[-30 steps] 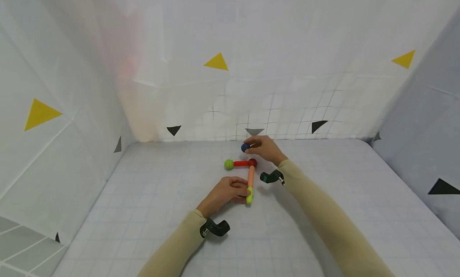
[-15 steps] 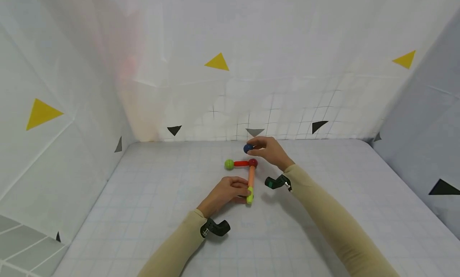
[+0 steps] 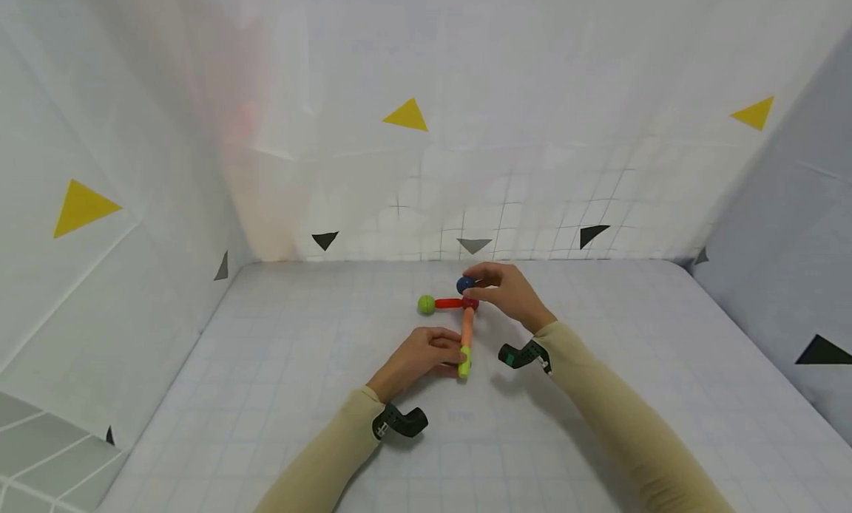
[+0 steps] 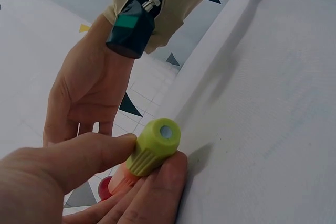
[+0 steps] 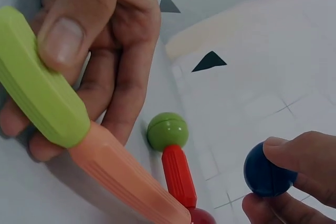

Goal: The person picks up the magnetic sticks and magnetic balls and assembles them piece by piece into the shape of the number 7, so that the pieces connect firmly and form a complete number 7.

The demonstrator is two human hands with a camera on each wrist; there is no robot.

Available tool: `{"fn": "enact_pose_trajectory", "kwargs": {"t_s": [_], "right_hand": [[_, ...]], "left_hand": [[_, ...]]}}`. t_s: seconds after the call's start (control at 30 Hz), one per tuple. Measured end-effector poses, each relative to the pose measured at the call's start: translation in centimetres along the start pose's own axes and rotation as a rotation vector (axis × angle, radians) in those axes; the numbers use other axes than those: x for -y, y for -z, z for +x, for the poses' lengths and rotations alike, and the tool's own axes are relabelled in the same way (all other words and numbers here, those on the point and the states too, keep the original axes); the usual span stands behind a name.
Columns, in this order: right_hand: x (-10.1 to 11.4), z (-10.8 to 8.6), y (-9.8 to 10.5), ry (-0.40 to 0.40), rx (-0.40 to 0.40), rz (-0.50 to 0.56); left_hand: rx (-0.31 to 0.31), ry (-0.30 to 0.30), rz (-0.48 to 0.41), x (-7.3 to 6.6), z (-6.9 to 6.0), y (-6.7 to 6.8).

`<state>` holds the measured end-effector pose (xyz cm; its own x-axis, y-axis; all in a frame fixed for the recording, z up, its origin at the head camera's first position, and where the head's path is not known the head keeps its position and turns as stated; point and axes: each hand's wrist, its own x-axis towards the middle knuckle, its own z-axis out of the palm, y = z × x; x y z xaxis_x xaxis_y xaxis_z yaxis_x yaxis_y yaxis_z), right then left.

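Observation:
Between thumb and fingers, my left hand [image 3: 419, 356] pinches a yellow-green magnetic stick [image 3: 464, 364]. An orange stick [image 3: 467, 327] joins its far end, and a dark red ball [image 5: 201, 216] follows. From that ball a red stick [image 3: 449, 303] runs left to a lime-green ball [image 3: 426, 304]. My right hand [image 3: 511, 294] pinches a blue ball [image 5: 270, 170] by its fingertips, just behind the dark red ball in the head view. A gap parts the two balls in the right wrist view. A small grey disc [image 4: 166, 131] shows in the yellow-green stick's near end.
A white table [image 3: 299, 350] with a faint grid lies under the hands. White sheets [image 3: 532, 114] with yellow and black triangles stand behind and at both sides. Each wrist wears a dark camera mount [image 3: 402, 422].
My right hand has brought the blue ball nearer to me and slightly right, from behind the dark red ball to close beside it. The left hand and the joined sticks stay put.

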<state>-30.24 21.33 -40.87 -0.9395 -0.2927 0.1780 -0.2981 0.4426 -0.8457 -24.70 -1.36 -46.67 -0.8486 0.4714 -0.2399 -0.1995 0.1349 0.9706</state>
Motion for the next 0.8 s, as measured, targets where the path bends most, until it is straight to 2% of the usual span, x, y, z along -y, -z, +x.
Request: {"fn": "enact_pose_trajectory", "kwargs": {"t_s": [0.37,0.8], "right_hand": [[1.0,-2.3,0.0,-0.038,-0.029,0.051],[1.6,-4.6,0.3,-0.052,-0.043,0.06]], "left_hand": [[0.002,-0.016,-0.008,0.0,-0.2,0.1],[0.012,-0.009,-0.018,-0.2,-0.3,0.2]]}}
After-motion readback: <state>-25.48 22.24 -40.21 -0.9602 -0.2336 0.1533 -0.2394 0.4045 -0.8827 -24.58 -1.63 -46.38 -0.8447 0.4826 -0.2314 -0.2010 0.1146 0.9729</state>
